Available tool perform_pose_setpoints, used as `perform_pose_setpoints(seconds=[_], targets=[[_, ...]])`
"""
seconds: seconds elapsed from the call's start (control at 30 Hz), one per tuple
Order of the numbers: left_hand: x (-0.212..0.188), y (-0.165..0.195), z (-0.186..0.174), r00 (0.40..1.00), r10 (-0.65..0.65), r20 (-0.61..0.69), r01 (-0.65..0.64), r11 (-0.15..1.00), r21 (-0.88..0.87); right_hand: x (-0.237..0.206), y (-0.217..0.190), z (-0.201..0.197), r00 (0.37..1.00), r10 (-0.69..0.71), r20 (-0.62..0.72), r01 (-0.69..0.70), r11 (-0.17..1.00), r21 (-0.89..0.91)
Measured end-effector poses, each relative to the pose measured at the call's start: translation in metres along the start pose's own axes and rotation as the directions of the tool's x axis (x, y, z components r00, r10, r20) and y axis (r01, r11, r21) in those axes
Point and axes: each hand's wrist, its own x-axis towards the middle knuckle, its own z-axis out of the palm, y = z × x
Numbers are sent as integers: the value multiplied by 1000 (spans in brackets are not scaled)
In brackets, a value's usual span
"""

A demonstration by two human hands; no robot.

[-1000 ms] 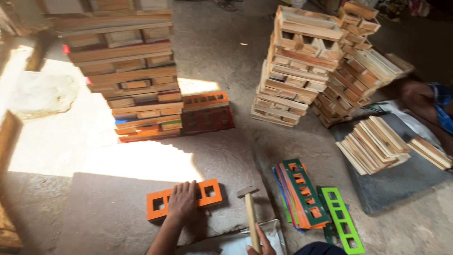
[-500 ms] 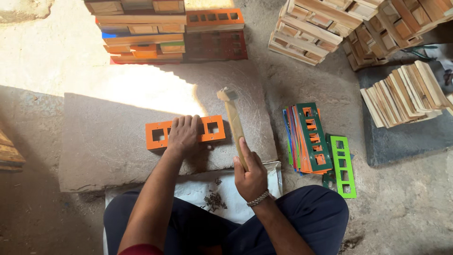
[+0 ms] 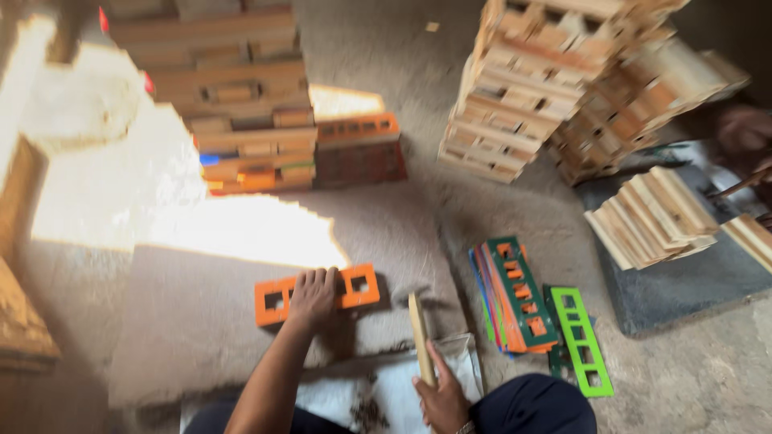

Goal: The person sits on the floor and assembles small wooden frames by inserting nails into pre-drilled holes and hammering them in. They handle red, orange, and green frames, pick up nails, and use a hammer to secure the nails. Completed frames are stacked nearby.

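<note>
Lowered since a moment ago, the hammer (image 3: 419, 333) now sits gripped in the right hand (image 3: 441, 399). Just left, the left hand (image 3: 312, 295) presses flat on the orange frame (image 3: 317, 292), on the floor slab (image 3: 201, 321).

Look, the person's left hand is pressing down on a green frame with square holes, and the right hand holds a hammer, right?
Not quite. The frame under the left hand is orange, not green; the head view shows it. A green frame lies apart on the floor to the right. The right hand does hold the hammer.
</note>
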Motion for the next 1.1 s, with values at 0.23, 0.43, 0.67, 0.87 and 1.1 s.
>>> perform_pose_setpoints(seconds=[0.23, 0.43, 0.67, 0.87, 1.1], targets=[[-4, -1, -22, 992, 20, 121, -17, 1000, -23, 28, 8, 4, 880, 362, 309, -474, 714, 515], [-11, -2, -12, 983, -34, 180, 39, 999, -28, 23, -1, 14, 924, 316, 215, -382, 722, 577], [-26, 4, -12, 993, -69, 93, 79, 992, -99, 24, -5, 13, 915, 305, 266, -404, 659, 634], [-32, 6, -49, 954, -280, 110, 301, 898, -321, 27, 1, 17, 917, 307, 256, -399, 654, 643], [-22, 1, -38, 978, -204, -47, 205, 979, -1, 31, 2, 16, 906, 323, 273, -422, 657, 625]])
